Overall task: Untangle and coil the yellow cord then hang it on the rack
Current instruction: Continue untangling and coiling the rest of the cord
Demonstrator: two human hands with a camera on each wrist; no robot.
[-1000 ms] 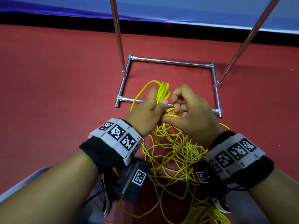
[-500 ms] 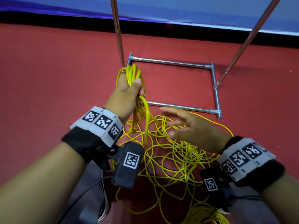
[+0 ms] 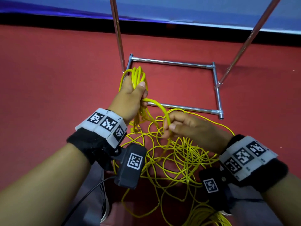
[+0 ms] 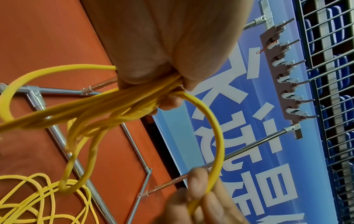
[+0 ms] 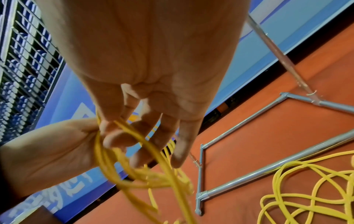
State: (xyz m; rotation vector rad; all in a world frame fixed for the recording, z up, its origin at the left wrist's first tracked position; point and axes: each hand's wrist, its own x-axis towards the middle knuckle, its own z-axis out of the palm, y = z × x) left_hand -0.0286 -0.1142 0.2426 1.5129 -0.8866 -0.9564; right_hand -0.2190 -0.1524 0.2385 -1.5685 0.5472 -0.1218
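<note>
The yellow cord (image 3: pixel 177 162) lies mostly as a loose tangle on the red floor under my hands. My left hand (image 3: pixel 140 92) grips a bundle of several coiled loops (image 4: pixel 122 106), held up near the rack's left upright. One strand arcs from that bundle to my right hand (image 3: pixel 168 128), which pinches it between thumb and fingers (image 5: pixel 114 136) just above the tangle. The rack's metal base frame (image 3: pixel 171 63) stands on the floor beyond my hands. Its bar of hooks (image 4: pixel 285 71) shows in the left wrist view.
Two slanting metal uprights (image 3: pixel 117 35) rise from the base frame. A blue banner wall (image 3: pixel 179 8) runs behind the rack. More cord piles up near my right knee (image 3: pixel 210 216). Bare red floor (image 3: pixel 48 79) spreads to the left.
My right hand, open over the tangle half a second ago, now pinches a strand leading from the bundle. The left hand has stayed up and to the left with the coiled loops.
</note>
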